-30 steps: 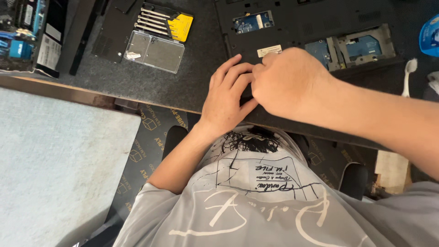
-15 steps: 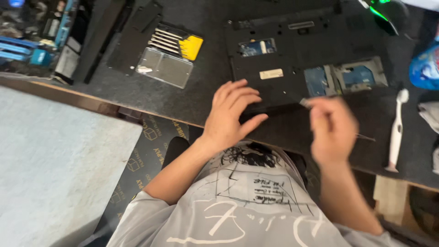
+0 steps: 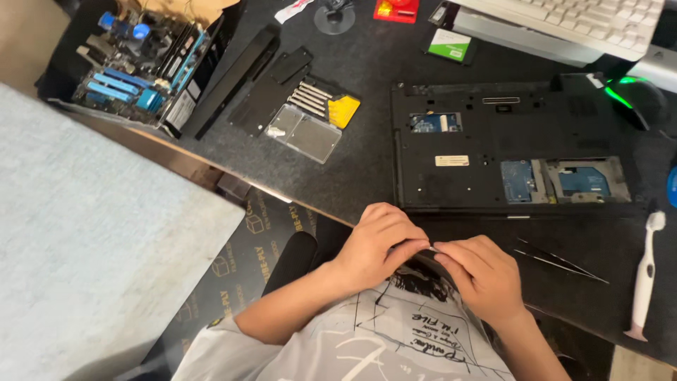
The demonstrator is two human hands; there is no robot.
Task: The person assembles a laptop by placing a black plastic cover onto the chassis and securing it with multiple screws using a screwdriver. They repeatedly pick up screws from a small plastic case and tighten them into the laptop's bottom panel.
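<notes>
1. The left hand [image 3: 377, 243] and right hand [image 3: 479, 271] meet at the near edge of the desk [image 3: 367, 106], fingertips pinched together on something small and dark between them. It is too small to tell what it is; it sits just above the person's lap, at the desk edge.
2. Both grips are narrow, thumb and fingers closed tight on that small piece. Neither hand holds a tool.
3. The laptop [image 3: 508, 148] lies bottom-up just beyond the hands. Its covers are already off: three bays stand open, showing blue boards inside. I judge the opening-up is well along, while the rest of the base is still in one piece.
4. Tweezers [image 3: 560, 257] lie on the desk just right of the right hand, untouched.
5. A white brush [image 3: 643, 275] lies further right, near the desk edge.
6. A bit set [image 3: 326, 104] with a yellow end and a clear lid [image 3: 305, 132] sits left of the laptop, beside black cover strips [image 3: 240, 70].
7. A motherboard [image 3: 141, 63] rests at the far left corner, well apart.
8. A keyboard [image 3: 585, 21] and a mouse [image 3: 635, 99] with a green light lie behind the laptop.
9. Nothing stands between the hands and the laptop; only the tweezers lie close to the right wrist.
</notes>
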